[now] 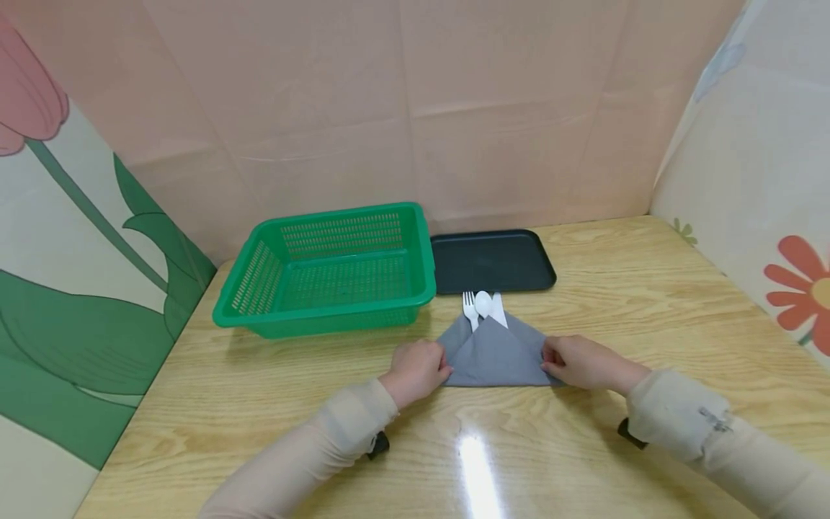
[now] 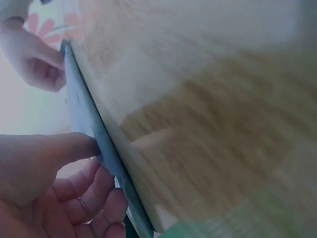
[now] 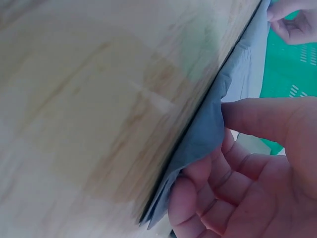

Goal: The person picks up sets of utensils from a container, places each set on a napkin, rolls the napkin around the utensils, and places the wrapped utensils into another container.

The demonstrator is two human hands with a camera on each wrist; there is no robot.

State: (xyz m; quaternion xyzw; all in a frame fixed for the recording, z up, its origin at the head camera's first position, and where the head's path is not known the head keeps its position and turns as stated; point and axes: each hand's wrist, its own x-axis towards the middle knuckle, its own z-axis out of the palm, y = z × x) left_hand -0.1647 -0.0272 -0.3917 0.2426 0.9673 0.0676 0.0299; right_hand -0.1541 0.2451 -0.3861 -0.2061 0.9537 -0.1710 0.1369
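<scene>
A grey cloth napkin (image 1: 496,360) lies folded on the wooden table, its lower edge straight and its top coming to a point. From behind its front fold stick out a white fork (image 1: 470,305), a white spoon (image 1: 483,304) and a white knife (image 1: 498,310); their lower ends are hidden by the cloth. My left hand (image 1: 418,369) pinches the napkin's left corner, thumb against the cloth in the left wrist view. At the opposite corner my right hand (image 1: 583,360) grips the napkin, and the right wrist view shows the fabric (image 3: 200,136) bunched between thumb and curled fingers.
A green plastic basket (image 1: 324,314) stands at the back left, with nothing in it. Beside it, behind the napkin, lies a black tray (image 1: 496,261), bare. Cloth-covered walls close off the table at the back and sides.
</scene>
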